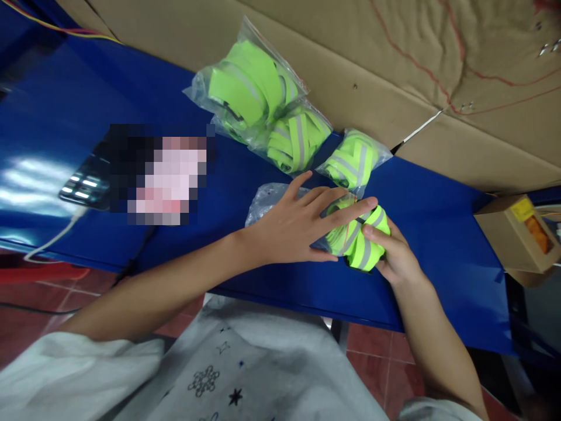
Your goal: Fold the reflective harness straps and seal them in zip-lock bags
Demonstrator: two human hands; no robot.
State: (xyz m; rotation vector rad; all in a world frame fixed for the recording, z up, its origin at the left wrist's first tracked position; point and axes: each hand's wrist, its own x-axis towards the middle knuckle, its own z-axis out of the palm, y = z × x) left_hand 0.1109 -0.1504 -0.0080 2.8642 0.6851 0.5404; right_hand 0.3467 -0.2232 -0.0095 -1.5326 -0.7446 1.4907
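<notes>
My right hand (398,251) grips a rolled neon-yellow reflective strap (367,248) with grey stripes, thumb on top. A black piece shows at its lower edge. Clear plastic (263,202) covers the left part of this roll and extends under my left hand (298,225). That hand lies across the plastic, fingers spread, one fingertip over the strap. Its palm side is hidden. Just behind, a smaller bagged strap (353,161) rests on the blue table (438,234).
More bagged neon straps (245,82) are piled at the back, against brown cardboard (394,76). A phone (87,181) with a white cable lies at left, beside a pixelated patch. A small cardboard box (517,234) stands at the right edge.
</notes>
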